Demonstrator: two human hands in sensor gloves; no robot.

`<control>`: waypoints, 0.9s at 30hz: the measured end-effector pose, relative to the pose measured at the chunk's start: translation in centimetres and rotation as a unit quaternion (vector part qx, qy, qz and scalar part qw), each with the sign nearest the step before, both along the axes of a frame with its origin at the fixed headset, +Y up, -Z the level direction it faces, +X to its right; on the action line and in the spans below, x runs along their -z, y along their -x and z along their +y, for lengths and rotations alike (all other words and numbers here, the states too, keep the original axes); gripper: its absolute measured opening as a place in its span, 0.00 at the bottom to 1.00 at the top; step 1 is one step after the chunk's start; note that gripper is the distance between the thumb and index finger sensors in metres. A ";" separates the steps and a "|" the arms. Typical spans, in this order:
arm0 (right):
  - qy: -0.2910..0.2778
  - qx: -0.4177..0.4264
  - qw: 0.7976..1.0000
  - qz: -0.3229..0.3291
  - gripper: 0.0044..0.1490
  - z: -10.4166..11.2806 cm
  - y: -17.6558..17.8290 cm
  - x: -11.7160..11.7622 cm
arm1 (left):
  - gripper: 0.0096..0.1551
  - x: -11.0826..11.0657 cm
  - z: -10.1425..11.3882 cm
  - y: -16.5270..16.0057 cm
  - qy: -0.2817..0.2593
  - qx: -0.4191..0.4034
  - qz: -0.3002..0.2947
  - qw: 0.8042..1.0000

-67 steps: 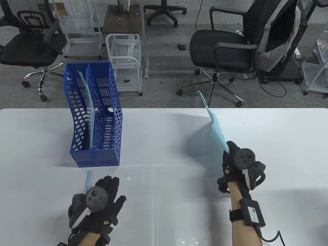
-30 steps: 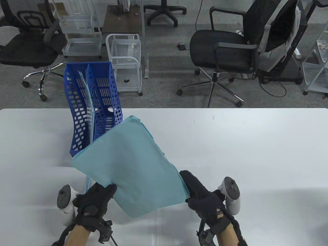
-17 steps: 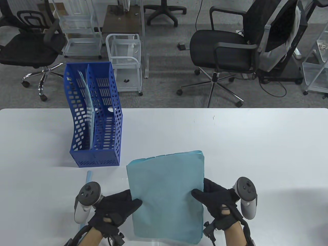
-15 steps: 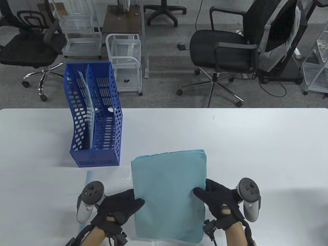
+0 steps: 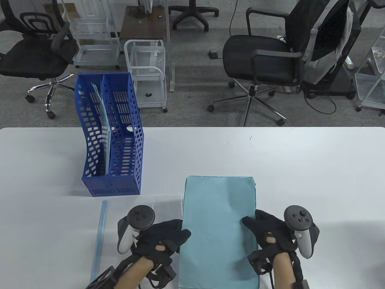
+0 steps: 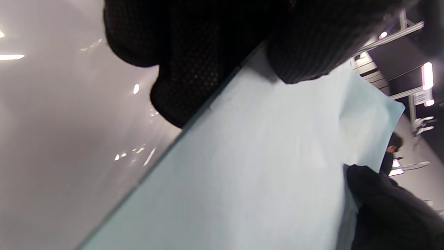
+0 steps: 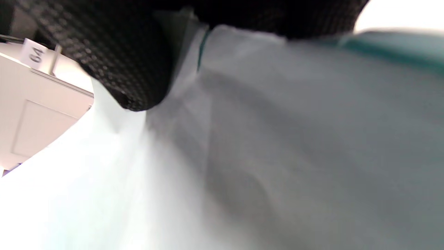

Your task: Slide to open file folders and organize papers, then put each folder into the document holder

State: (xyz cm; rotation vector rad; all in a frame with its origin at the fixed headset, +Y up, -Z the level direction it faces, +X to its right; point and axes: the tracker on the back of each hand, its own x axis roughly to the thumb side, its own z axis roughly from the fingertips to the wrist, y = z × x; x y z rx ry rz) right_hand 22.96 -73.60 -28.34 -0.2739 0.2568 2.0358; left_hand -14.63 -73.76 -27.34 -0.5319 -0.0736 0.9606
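Observation:
A stack of light blue papers (image 5: 218, 228) lies upright-oblong at the table's front middle. My left hand (image 5: 180, 234) pinches its left edge and my right hand (image 5: 250, 224) pinches its right edge, thumb on top. In the left wrist view my fingers (image 6: 194, 52) clamp the papers (image 6: 260, 173). The right wrist view is blurred and shows a fingertip (image 7: 121, 66) on the papers (image 7: 277, 156). The blue document holder (image 5: 126, 180) stands at the left with one folder (image 5: 100, 114) in its left slot. A pale blue slide bar (image 5: 100, 234) lies left of my left hand.
A clear folder sheet (image 5: 162, 204) lies faintly on the table under and left of the papers. Office chairs (image 5: 264, 60) and white carts (image 5: 147, 72) stand on the floor beyond the far table edge. The white table (image 5: 315, 168) stretches to the right.
My right hand brought the papers in from the right. Both hands took them, held them up, then laid them down flat and shifted them to the right.

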 end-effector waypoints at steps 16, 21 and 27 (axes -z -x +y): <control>0.083 -0.152 0.985 -0.004 0.27 -3.1 0.7 1.0 | 0.25 -0.2 -0.5 2.2 -0.025 0.070 0.039 0.996; 0.069 -0.262 0.962 -0.030 0.34 -2.1 1.4 0.4 | 0.26 -1.0 0.7 5.1 -0.070 0.089 0.067 0.991; 0.080 -0.409 0.909 0.000 0.54 -0.8 3.0 -0.6 | 0.37 -3.2 1.6 7.8 -0.128 0.219 0.098 0.962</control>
